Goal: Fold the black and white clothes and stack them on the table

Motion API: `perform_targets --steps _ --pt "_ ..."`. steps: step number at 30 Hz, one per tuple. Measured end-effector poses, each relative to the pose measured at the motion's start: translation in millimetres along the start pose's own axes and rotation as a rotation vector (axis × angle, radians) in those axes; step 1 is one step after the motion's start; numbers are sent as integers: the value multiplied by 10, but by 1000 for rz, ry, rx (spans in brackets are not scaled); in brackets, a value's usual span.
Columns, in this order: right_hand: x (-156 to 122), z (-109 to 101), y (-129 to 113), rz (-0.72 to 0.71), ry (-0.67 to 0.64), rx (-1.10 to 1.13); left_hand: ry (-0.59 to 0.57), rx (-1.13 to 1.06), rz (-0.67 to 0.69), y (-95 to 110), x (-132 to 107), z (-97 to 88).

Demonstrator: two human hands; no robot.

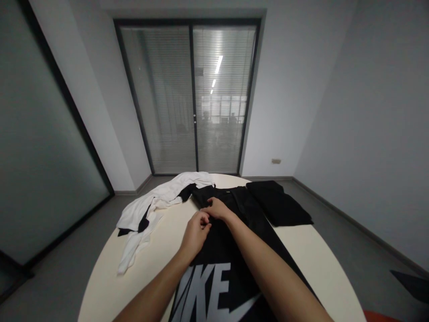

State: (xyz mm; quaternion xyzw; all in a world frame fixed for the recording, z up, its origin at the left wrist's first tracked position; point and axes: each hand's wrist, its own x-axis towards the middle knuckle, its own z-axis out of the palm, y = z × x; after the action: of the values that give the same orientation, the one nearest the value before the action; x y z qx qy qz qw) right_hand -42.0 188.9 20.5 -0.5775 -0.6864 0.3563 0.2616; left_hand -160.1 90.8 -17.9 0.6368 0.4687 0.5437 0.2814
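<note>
A black garment [217, 246] with large white letters and a white swoosh lies lengthwise on the table in front of me. At its left edge, my left hand [196, 232] is closed, with the fingers curled in and the thumb near the fingertips. Just beyond it, my right hand [217, 209] reaches across the cloth, its fingers bent together in a pinch on the same edge. How much fabric sits between the fingers is too small to make out. The garment's near end runs out of the picture, and my right forearm covers part of it.
A crumpled white garment [147, 212] with black parts lies along the table's left side. Folded black cloth [281, 205] rests at the far right. The pale round table [321, 264] has a curved edge. Glass doors with blinds [217, 134] stand behind it.
</note>
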Motion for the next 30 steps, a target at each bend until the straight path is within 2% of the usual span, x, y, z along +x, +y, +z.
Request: perform_targets --steps 7,10,15,21,23,28,30 --pt "47 9 38 31 89 7 -162 -62 -11 80 -41 19" --pt "74 -38 94 53 123 94 -238 -75 69 116 -50 -17" --pt "62 -127 211 84 141 252 -422 91 222 113 -88 -61" --pt "73 -119 326 100 153 375 -594 185 252 197 -179 -26" --pt "92 -134 361 119 156 379 -596 213 256 241 -197 -14" --pt "127 -246 440 139 177 356 -476 298 274 333 -209 -13" --pt "138 -290 476 132 197 322 -484 316 268 368 -215 -27"
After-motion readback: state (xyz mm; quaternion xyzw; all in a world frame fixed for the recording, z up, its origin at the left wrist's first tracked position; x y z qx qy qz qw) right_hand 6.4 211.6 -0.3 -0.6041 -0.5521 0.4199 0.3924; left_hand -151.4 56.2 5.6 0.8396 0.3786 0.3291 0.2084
